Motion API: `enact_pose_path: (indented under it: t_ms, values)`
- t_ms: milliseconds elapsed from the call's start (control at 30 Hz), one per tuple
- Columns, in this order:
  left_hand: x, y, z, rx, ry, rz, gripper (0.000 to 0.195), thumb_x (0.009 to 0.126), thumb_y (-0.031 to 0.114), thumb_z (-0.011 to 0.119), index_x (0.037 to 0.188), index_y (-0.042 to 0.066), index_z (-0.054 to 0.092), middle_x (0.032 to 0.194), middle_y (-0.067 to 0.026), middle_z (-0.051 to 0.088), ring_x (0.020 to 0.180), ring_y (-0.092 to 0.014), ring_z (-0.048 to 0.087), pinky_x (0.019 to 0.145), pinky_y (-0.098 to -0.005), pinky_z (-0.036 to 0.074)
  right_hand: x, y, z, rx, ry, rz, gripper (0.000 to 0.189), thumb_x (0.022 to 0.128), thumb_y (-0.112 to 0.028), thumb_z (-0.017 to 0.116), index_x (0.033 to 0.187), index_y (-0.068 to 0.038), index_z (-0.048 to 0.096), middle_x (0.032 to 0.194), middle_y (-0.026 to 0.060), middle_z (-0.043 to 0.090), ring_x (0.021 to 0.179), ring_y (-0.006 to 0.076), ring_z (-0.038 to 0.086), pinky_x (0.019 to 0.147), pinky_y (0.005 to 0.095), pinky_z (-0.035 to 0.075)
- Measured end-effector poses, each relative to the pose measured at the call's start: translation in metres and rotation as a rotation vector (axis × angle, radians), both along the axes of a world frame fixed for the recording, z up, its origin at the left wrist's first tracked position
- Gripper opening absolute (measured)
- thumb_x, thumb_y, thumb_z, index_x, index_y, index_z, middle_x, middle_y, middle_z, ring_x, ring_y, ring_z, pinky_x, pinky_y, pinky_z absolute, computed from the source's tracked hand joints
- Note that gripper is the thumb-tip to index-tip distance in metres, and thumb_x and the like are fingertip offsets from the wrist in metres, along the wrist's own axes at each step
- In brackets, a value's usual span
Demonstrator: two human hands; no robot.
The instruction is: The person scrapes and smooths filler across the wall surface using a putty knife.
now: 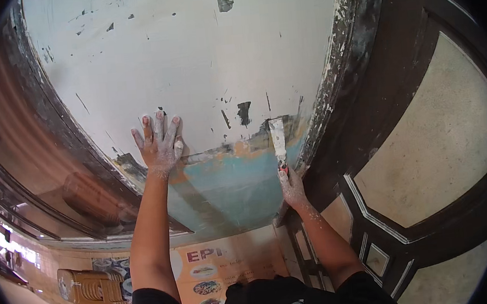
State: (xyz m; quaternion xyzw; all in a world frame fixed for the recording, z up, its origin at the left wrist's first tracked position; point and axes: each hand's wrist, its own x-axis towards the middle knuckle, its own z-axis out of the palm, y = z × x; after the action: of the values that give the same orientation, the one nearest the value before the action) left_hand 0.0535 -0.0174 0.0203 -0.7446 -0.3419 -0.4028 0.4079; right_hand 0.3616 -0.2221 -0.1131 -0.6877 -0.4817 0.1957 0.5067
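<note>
My left hand (159, 146), dusted with white powder, lies flat with spread fingers against the pale painted wall panel (201, 69). To its right, my right hand (292, 184) grips a putty knife (278, 138) by its red and dark handle. The knife's blade, smeared with whitish material, points up, its tip at a dark chipped patch along the border of the pale coat. Under that border the wall shows a blue-green layer (229, 183) with orange-brown patches. Several dark chips and scratches mark the pale surface.
A peeling dark frame (332, 74) edges the panel on the right, beside a dark wooden door with cream panels (434, 144). At left is a glass pane (56, 151) in a dark frame. Stacked brown plastic stools (92, 287) and a printed orange banner (253, 259) are on the floor.
</note>
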Motion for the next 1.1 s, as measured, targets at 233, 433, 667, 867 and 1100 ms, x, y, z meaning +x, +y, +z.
enact_pose_path:
  t_ms: [233,433,667,867,1100]
  values:
    - [-0.001,0.002,0.000,0.012,0.002,0.005,0.053,0.084,0.039,0.049,0.136,0.030,0.045,0.150,-0.0088,0.028,0.142,-0.032,0.011,0.109,-0.0622,0.004,-0.009,-0.013,0.025,0.067,0.043,0.026,0.031,0.095,-0.032,0.048,0.100,-0.002,0.054,0.072,0.0088,0.052,0.068,0.0186,0.052,0.064,0.0338,0.042]
    - [0.001,0.003,-0.002,0.045,-0.013,-0.003,0.048,0.089,0.041,0.043,0.135,0.029,0.046,0.151,-0.0083,0.027,0.142,-0.031,0.012,0.110,-0.0596,0.003,-0.010,-0.017,0.024,0.137,0.003,-0.001,0.031,0.095,-0.031,0.047,0.098,-0.001,0.054,0.072,0.0084,0.052,0.067,0.0175,0.051,0.064,0.0334,0.042]
    - [0.001,0.007,-0.004,0.022,-0.035,0.009,0.057,0.077,0.040,0.056,0.133,0.035,0.048,0.150,-0.0049,0.029,0.142,-0.030,0.012,0.110,-0.0610,0.003,0.000,-0.015,0.012,0.076,0.003,0.018,0.033,0.095,-0.033,0.047,0.101,-0.001,0.054,0.075,0.0129,0.055,0.071,0.0231,0.055,0.069,0.0373,0.044]
    - [-0.001,0.000,-0.002,0.001,-0.016,-0.017,0.051,0.085,0.040,0.048,0.135,0.030,0.047,0.150,-0.0095,0.028,0.142,-0.032,0.012,0.109,-0.0613,0.003,-0.003,-0.016,0.035,0.095,0.021,0.037,0.031,0.095,-0.030,0.049,0.103,-0.001,0.054,0.075,0.0050,0.053,0.069,0.0131,0.047,0.065,0.0305,0.042]
    - [0.003,-0.001,0.000,-0.019,-0.001,0.017,0.052,0.082,0.037,0.051,0.133,0.030,0.049,0.150,-0.0096,0.029,0.142,-0.033,0.011,0.108,-0.0632,0.005,-0.005,-0.027,0.039,0.059,-0.013,0.014,0.033,0.092,-0.034,0.051,0.098,-0.001,0.055,0.080,0.0165,0.058,0.077,0.0313,0.058,0.072,0.0400,0.044]
